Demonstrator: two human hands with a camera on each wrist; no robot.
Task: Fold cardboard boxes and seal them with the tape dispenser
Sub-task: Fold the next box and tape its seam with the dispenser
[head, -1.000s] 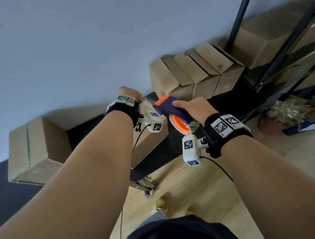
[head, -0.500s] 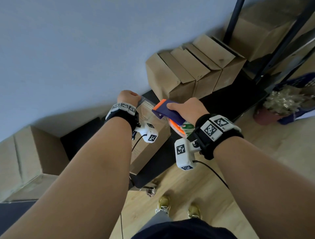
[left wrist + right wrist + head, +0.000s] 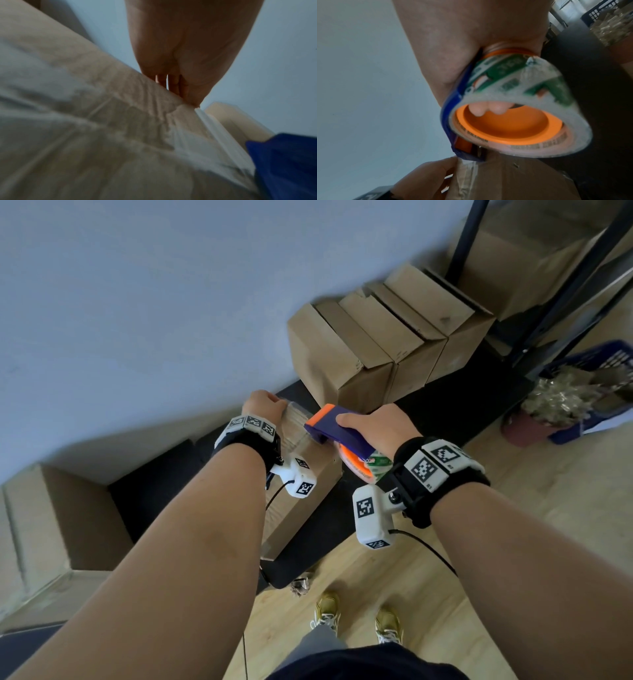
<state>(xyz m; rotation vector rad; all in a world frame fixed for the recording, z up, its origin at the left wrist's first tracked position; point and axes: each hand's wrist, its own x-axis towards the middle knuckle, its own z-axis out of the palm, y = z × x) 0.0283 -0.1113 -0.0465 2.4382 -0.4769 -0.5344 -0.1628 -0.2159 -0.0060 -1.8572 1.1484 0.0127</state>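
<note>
A closed cardboard box point(image 3: 301, 505) stands on a black table point(image 3: 442, 419), with clear tape point(image 3: 294, 422) running over its top. My left hand point(image 3: 263, 405) curls over the box's far edge, fingers point(image 3: 173, 83) pressed on the tape there. My right hand point(image 3: 373, 429) grips a blue and orange tape dispenser point(image 3: 339, 429) whose front end rests on the box top beside the left hand. In the right wrist view the tape roll point(image 3: 518, 108) with its orange core fills the middle, my fingers point(image 3: 488, 109) poke through it, and the box point(image 3: 513, 180) lies below.
Several folded boxes point(image 3: 383, 337) lean in a row at the table's back. Another box point(image 3: 44, 535) sits at the left. A black metal rack point(image 3: 561, 292) holding boxes stands at the right, with a blue basket point(image 3: 603, 392) and a pot on the wooden floor point(image 3: 513, 577).
The view has shifted and my hands have drawn closer together. The dispenser has come down onto the box top next to the left hand.
</note>
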